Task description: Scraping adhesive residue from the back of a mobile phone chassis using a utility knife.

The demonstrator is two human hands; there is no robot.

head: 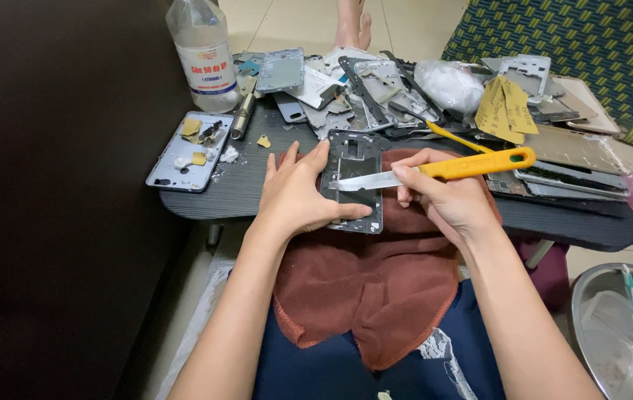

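Worktop: your dark worktop (pixel 257 200) sits mid-frame on pale tiles.
Clutter: phone parts (pixel 375 89) piled behind; bottle (pixel 202 52) upper left.
Hands: your left hand (pixel 298 196) lies flat and open on the phone frame (pixel 353 181); your right hand (pixel 450 200) grips the yellow knife (pixel 450 169).

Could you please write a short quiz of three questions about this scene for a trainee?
1. True or false: the right hand holds a knife with a yellow handle.
2. What does the left hand press on? A) the bottle B) the phone frame C) the metal bowl
3. Fill in: the phone frame lies on a brown ____.

Key
1. True; its blade tip rests on the frame.
2. B; the fingers lie along the frame's left edge and the thumb on its lower part.
3. Cloth; it hangs from the table over the lap.
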